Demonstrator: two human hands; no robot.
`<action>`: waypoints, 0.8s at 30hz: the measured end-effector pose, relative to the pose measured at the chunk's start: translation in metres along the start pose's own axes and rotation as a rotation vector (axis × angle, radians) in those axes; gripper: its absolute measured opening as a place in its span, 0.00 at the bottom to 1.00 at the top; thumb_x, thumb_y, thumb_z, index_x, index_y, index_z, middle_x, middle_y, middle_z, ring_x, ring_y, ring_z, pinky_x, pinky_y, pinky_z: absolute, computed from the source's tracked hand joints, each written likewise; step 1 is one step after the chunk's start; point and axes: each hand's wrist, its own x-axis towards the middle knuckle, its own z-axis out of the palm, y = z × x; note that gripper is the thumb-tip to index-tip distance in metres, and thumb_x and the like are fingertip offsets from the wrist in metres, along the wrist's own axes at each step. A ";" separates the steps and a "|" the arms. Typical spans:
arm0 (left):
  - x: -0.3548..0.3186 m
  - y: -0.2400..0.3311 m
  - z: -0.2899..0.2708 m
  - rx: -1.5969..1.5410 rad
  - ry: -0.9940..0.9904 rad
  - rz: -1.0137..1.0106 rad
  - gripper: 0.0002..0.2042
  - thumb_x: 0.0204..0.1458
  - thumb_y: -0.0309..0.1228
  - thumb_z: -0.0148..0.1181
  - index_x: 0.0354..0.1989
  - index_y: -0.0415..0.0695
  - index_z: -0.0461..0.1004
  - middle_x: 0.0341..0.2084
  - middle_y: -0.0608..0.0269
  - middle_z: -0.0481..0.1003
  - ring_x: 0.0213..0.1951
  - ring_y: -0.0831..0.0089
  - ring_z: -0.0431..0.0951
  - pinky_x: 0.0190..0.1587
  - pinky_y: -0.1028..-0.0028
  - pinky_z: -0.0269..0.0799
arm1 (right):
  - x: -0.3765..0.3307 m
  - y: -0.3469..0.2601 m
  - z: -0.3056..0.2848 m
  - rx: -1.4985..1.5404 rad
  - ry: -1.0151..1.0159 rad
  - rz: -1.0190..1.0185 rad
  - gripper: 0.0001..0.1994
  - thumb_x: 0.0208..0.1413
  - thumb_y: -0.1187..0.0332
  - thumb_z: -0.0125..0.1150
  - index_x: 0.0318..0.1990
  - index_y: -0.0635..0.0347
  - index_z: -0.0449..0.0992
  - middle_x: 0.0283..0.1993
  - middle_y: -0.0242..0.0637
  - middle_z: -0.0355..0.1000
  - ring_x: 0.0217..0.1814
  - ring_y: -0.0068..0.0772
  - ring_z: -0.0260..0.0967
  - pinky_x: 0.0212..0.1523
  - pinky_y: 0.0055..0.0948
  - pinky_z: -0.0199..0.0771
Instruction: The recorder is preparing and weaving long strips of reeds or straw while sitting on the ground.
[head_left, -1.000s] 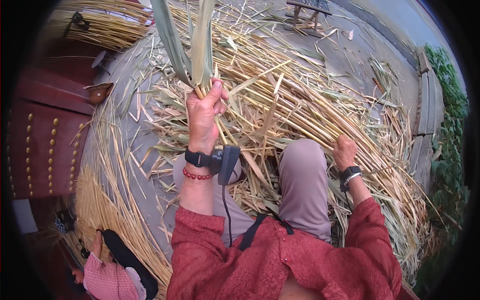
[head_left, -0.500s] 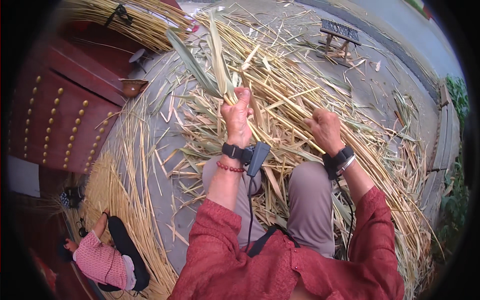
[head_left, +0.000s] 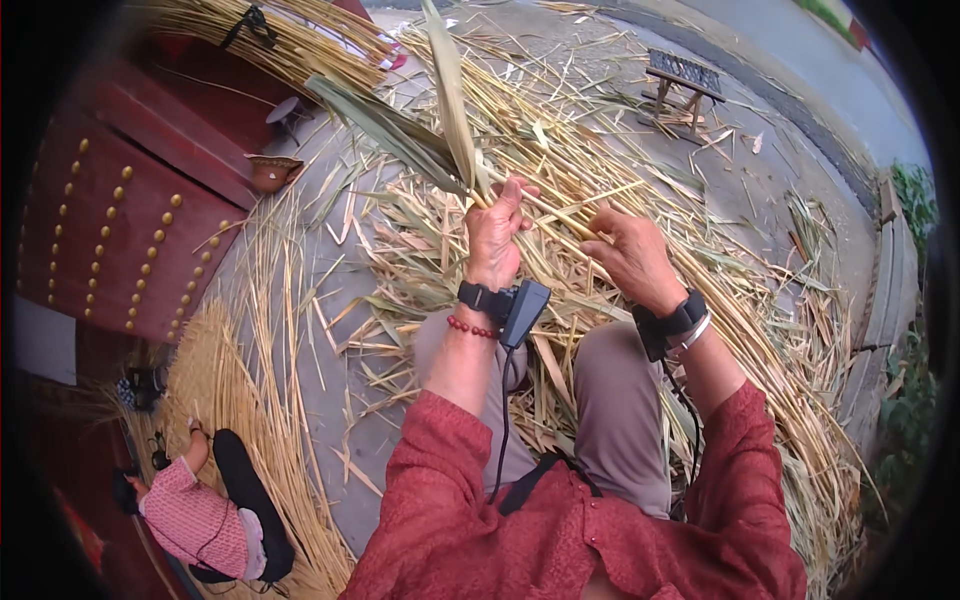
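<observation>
My left hand (head_left: 494, 238) is closed around the upper end of a reed stalk, just in front of my knees. From its grip a long grey-green leaf (head_left: 400, 138) sticks out to the upper left, and a pale dry leaf (head_left: 453, 100) points away from me. The stalk (head_left: 556, 214) slants down to the right toward my right hand (head_left: 640, 262), whose curled fingers close on it; the fingertips are partly hidden. Beneath both hands lies a thick layer of yellow reed stalks (head_left: 720, 300) and stripped leaves (head_left: 400, 240).
At lower left a person in a pink patterned top (head_left: 205, 520) crouches beside a woven reed mat (head_left: 205, 375). A red studded door (head_left: 130, 220), a brown pot (head_left: 272, 173) and a tied reed bundle (head_left: 300, 40) are at left. A small wooden stool (head_left: 684, 82) stands at far right.
My right hand has moved left and slightly away from me, closer to my left hand. My left hand has shifted a little right, and the grey-green leaf has tilted further left.
</observation>
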 end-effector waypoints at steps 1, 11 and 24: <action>0.000 0.000 -0.004 0.035 -0.007 -0.004 0.14 0.48 0.39 0.60 0.36 0.40 0.72 0.28 0.63 0.74 0.20 0.86 0.60 0.25 0.82 0.60 | -0.010 0.004 -0.002 0.052 0.000 0.020 0.10 0.43 0.65 0.60 0.29 0.62 0.73 0.21 0.46 0.69 0.27 0.47 0.68 0.27 0.37 0.65; 0.004 -0.010 -0.004 0.112 0.115 0.142 0.13 0.43 0.33 0.65 0.34 0.43 0.69 0.24 0.69 0.72 0.18 0.84 0.63 0.17 0.83 0.58 | -0.089 0.042 -0.017 0.124 0.213 0.184 0.03 0.43 0.76 0.58 0.26 0.66 0.72 0.18 0.43 0.67 0.17 0.33 0.64 0.22 0.27 0.62; -0.011 0.004 -0.014 0.400 -0.012 -0.018 0.08 0.49 0.29 0.57 0.23 0.37 0.72 0.12 0.65 0.71 0.11 0.83 0.67 0.12 0.84 0.60 | -0.091 0.041 0.006 -0.032 0.431 0.121 0.03 0.41 0.78 0.58 0.23 0.61 0.70 0.18 0.42 0.65 0.18 0.38 0.64 0.22 0.29 0.62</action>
